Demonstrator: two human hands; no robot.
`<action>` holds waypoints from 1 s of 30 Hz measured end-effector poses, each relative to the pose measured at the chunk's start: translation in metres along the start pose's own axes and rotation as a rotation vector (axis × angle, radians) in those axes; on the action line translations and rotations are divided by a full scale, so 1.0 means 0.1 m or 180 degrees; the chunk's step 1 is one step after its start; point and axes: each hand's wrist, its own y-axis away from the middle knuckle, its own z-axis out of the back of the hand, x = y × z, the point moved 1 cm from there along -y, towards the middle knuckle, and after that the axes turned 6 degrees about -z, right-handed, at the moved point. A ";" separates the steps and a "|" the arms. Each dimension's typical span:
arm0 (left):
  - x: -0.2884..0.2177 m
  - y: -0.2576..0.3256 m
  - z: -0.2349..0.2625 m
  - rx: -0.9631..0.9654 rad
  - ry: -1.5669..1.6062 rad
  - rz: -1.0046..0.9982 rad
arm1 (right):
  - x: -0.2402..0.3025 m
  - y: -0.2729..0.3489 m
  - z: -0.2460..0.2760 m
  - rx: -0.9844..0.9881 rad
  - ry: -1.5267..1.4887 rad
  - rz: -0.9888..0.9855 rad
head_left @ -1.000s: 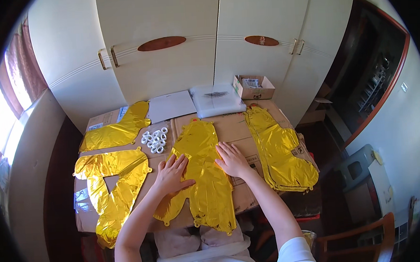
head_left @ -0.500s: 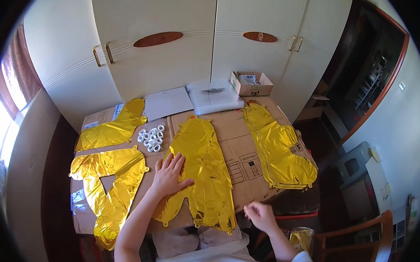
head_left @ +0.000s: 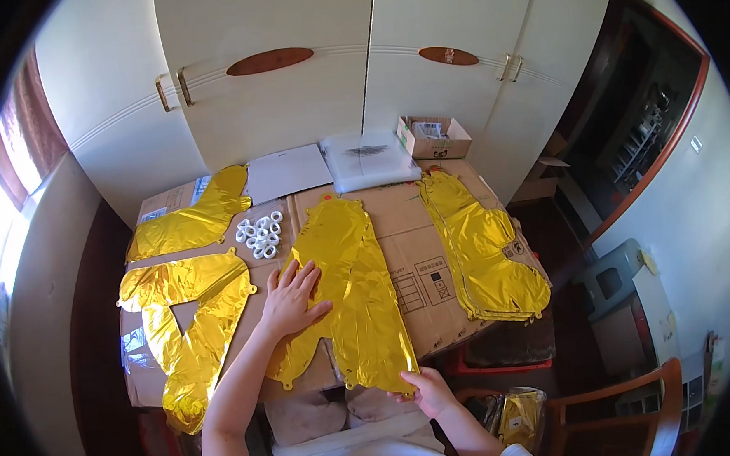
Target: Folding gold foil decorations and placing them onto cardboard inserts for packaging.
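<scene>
A flat gold foil balloon (head_left: 353,278) lies in front of me on the cardboard-covered table. My left hand (head_left: 292,299) rests on its left side, fingers spread and palm down. At the balloon's lower right corner, my right hand (head_left: 424,392) pinches the foil edge between thumb and fingers. To the left lie another gold foil balloon (head_left: 214,297), with a triangular gap in it, and a further gold balloon (head_left: 190,227) behind it. On the right, several gold foil balloons (head_left: 486,255) appear stacked flat.
Several small white rolls (head_left: 260,235) cluster behind my left hand. Along the back are a white sheet (head_left: 288,172), clear plastic bags (head_left: 370,162) and a small open box (head_left: 435,142). A wooden chair (head_left: 671,402) and a gold package (head_left: 521,410) stand at the lower right.
My right hand has moved left to the balloon's lower right corner and taken hold of it. That corner has shifted slightly right and up. My left hand stays on the foil.
</scene>
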 end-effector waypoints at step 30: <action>0.05 -0.09 0.01 0.0104 -0.0127 -0.0025 | 0.00 -0.04 0.41 -0.0133 0.1224 -0.0089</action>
